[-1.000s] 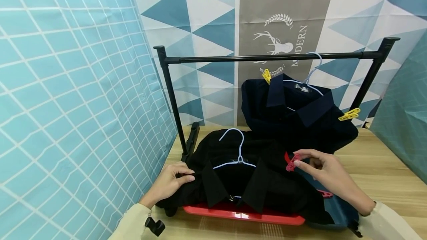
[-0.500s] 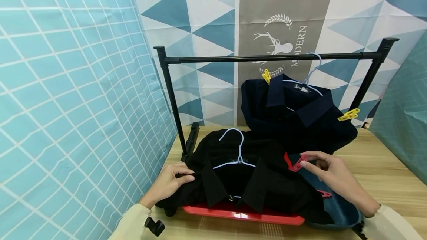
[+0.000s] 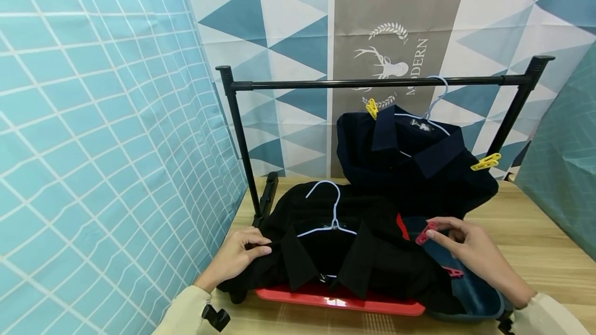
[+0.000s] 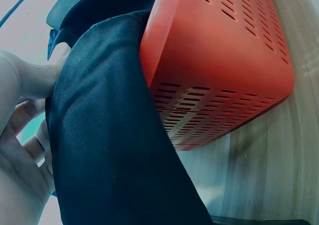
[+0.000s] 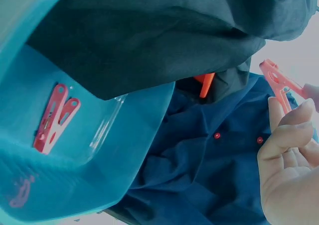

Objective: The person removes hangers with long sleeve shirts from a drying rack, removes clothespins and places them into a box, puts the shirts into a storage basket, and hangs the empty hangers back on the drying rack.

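A black shirt point(image 3: 400, 267) on a pale blue hanger point(image 3: 335, 205) lies draped over a red basket point(image 3: 340, 300). My left hand point(image 3: 235, 255) pinches the shirt's left shoulder between thumb and fingers; in the left wrist view the cloth hangs beside the basket's slotted wall. Just off the shirt's right shoulder, over a blue basin point(image 3: 493, 301), my right hand point(image 3: 470, 247) holds a pink clothespin point(image 3: 425, 233) by fingertips and thumb. The right wrist view shows that clothespin point(image 5: 281, 83) apart from the cloth. Another pink clothespin point(image 5: 56, 118) lies inside the basin.
Behind stands a black garment rack point(image 3: 298, 84). From its bar hangs a navy shirt point(image 3: 414, 161) with a yellow clothespin point(image 3: 371, 108) at one shoulder and a second yellow clothespin point(image 3: 486, 162) at the other. A tiled blue sheet point(image 3: 102, 133) closes off the left side.
My right hand has drawn right and slightly down with the pink clothespin, away from the black shirt's shoulder and the red basket edge. My left hand stays where it was.
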The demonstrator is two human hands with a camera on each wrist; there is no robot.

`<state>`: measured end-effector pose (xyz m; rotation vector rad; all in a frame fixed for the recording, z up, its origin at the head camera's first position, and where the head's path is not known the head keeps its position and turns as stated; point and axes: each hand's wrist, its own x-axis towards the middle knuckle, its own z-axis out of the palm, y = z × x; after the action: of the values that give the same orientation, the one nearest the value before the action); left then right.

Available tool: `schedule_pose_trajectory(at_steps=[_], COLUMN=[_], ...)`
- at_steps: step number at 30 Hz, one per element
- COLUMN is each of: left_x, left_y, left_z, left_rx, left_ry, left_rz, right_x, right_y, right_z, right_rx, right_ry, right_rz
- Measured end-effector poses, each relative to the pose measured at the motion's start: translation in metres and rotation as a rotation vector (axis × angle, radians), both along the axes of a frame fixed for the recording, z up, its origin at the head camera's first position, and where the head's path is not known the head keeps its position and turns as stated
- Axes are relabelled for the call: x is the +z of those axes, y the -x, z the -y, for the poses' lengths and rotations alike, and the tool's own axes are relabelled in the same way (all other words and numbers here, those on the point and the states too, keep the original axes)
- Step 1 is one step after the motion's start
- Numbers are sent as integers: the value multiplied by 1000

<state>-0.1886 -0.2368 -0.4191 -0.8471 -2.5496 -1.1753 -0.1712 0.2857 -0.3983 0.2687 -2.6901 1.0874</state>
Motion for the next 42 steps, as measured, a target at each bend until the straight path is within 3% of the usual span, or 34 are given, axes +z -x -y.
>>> schedule_pose_trajectory(at_steps=[19,42], left_x=[1,2], left_y=[-2,0], left_z=[0,-1], left_rx=[12,-8], left_ry=[5,-5], left_rz=[-2,3], right_x=[-16,-44], right_y=[1,9], right_z=[-16,-41], right_rx=[-44,-71], right_ry=[7,-118], right_rz=[114,168])
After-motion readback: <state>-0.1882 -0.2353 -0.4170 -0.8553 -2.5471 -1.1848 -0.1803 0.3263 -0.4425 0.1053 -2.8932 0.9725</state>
